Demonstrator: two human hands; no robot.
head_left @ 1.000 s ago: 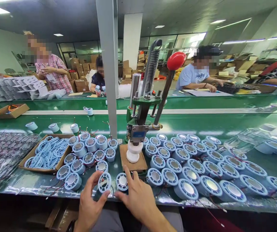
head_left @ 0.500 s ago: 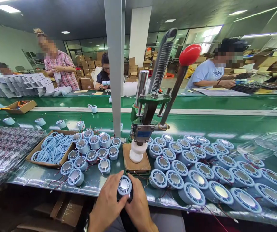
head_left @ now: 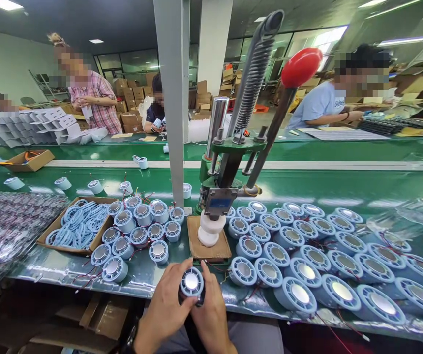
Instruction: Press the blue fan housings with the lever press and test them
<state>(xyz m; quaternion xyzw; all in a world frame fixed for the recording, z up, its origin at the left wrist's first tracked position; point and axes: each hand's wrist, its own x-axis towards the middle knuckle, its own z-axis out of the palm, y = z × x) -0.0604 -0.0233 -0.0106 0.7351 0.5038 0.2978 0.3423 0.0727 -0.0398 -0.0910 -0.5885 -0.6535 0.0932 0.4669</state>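
Note:
Between both hands, at the bench's front edge, is a round light-blue housing with a slotted rim and a shiny metal disc facing up. My left hand wraps its left side, the thumb along the near edge. My right hand grips the right side, fingers pointing forward. The housing's underside is hidden in my palms. Just beyond stands a hand press with a red-knobbed lever; its white pressing head sits above a brown base plate.
Similar blue housings with thin wires stand in a group on the left and in rows on the right. A cardboard box holds light-blue rings. A grey post rises behind the bench. Several co-workers sit or stand across the green conveyor.
The view has shifted slightly. The housing stays in both hands, with the fingers a little shifted around it. Across the conveyor, the co-worker on the right has leaned further forward.

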